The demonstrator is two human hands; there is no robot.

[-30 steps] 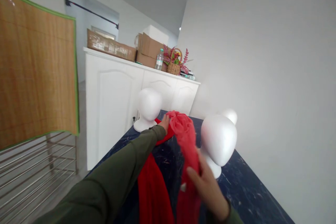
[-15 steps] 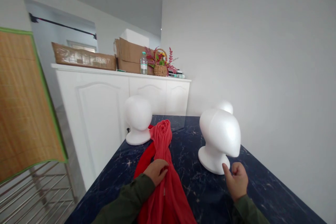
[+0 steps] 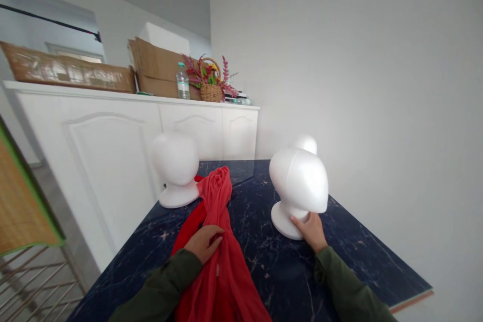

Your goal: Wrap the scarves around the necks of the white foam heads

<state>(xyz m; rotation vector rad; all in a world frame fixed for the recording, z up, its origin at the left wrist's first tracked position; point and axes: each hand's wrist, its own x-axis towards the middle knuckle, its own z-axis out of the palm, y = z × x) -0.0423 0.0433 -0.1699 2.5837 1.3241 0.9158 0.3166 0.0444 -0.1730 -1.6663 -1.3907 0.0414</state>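
We lay our left hand (image 3: 204, 243) loose and open on the long red soft cloth (image 3: 222, 201), and it grips nothing. The cloth runs down the middle of the dark blue stone-look table (image 3: 362, 256), from the near edge toward the far left corner. Our right hand (image 3: 310, 229) curls round the foot of the big white foam head (image 3: 300, 186) that stands upright near the right edge, while another round white foam head (image 3: 175, 163) stands at the left edge, just beside the far end of the cloth.
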